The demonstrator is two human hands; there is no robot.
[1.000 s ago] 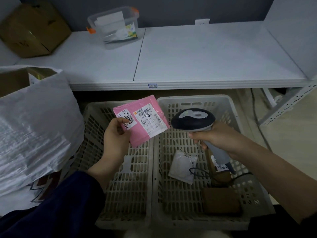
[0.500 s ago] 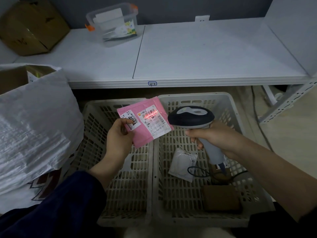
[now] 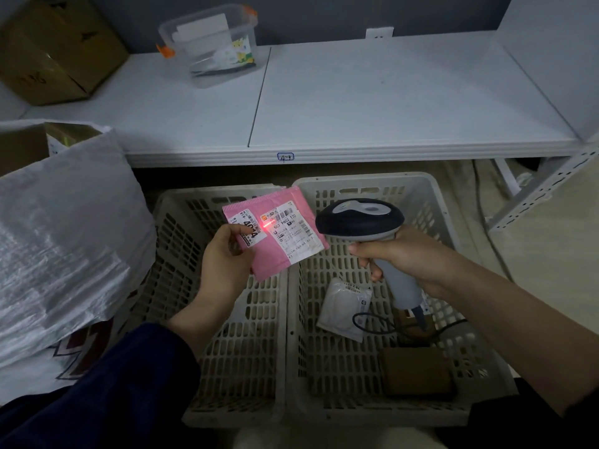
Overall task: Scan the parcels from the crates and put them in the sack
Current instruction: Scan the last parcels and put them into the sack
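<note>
My left hand [image 3: 223,264] pinches a pink parcel [image 3: 275,257] by its left edge, held above the left crate [image 3: 181,280]. A red scan light falls on the parcel's white label. My right hand [image 3: 398,254] grips a dark-headed barcode scanner [image 3: 359,220], aimed at the label from the right. Below, in the right crate [image 3: 453,322], lie a white pouch [image 3: 343,306] and a brown parcel [image 3: 416,371]; another brown parcel is partly hidden behind the scanner handle. The white woven sack [image 3: 61,241] stands at the left.
A white shelf [image 3: 356,102] runs across the back, carrying a clear plastic box [image 3: 210,43] and a cardboard carton [image 3: 55,50]. A perforated metal shelf leg [image 3: 544,186] stands at the right. The scanner cable [image 3: 382,325] loops inside the right crate.
The scanner and the pink parcel have drawn closer together, and a red scan light has come on and shifted to the left part of the label.
</note>
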